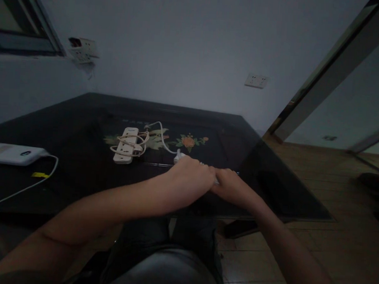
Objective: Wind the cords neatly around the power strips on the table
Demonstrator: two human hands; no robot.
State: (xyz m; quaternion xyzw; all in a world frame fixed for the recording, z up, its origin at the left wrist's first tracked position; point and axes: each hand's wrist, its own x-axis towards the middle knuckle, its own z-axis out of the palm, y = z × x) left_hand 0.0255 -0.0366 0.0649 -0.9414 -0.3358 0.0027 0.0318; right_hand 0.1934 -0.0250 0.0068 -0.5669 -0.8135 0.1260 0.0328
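My left hand (195,176) is closed, back of the hand up, over the middle of the table. From its far side sticks out the end of a white corded piece (177,156), mostly covered, so its kind cannot be told. My right hand (230,183) is closed too, right against the left, and a sliver of white shows between the two. A thin white cord (163,140) arcs from the covered piece to the left. It ends near a white power strip (126,145) that lies on the table with its own beige cord looped loosely around it.
The dark glossy table (240,138) bears a printed flower pattern. A white power bank-like device (15,154) with a small dark display and a cable lies at left, near a yellow tag (40,175). Wall sockets (256,80) are behind; wooden floor (305,165) is at right.
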